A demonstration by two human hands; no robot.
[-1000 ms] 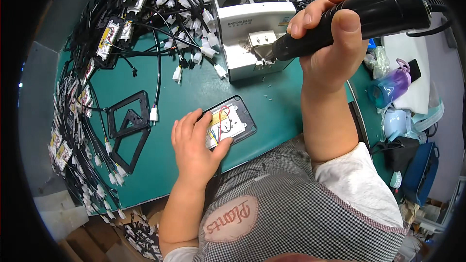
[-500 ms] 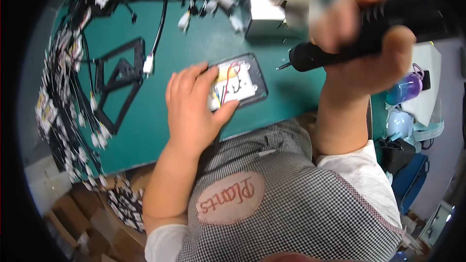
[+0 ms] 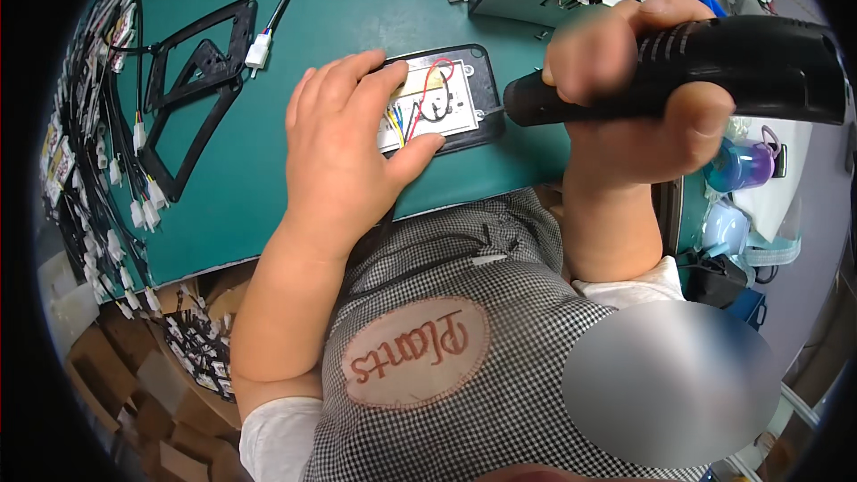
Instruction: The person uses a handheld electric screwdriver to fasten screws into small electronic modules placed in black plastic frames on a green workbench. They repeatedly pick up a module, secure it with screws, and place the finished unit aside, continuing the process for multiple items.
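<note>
Pressing flat, open left hand [image 3: 344, 147] pins wired panel [image 3: 439, 98]; right hand [image 3: 638, 98] grips black driver [image 3: 714, 67] — tip seemingly touching — black frames [image 3: 201, 71] left of the panel.

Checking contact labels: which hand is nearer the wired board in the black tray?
Left. The left hand lies flat on the board, fingers over its wires. The right hand grips a black power screwdriver just right of it.

The right hand [image 3: 638, 107] has brought the black power screwdriver [image 3: 678, 71] down, its tip now touching the right edge of the black-framed panel [image 3: 446, 94].
</note>
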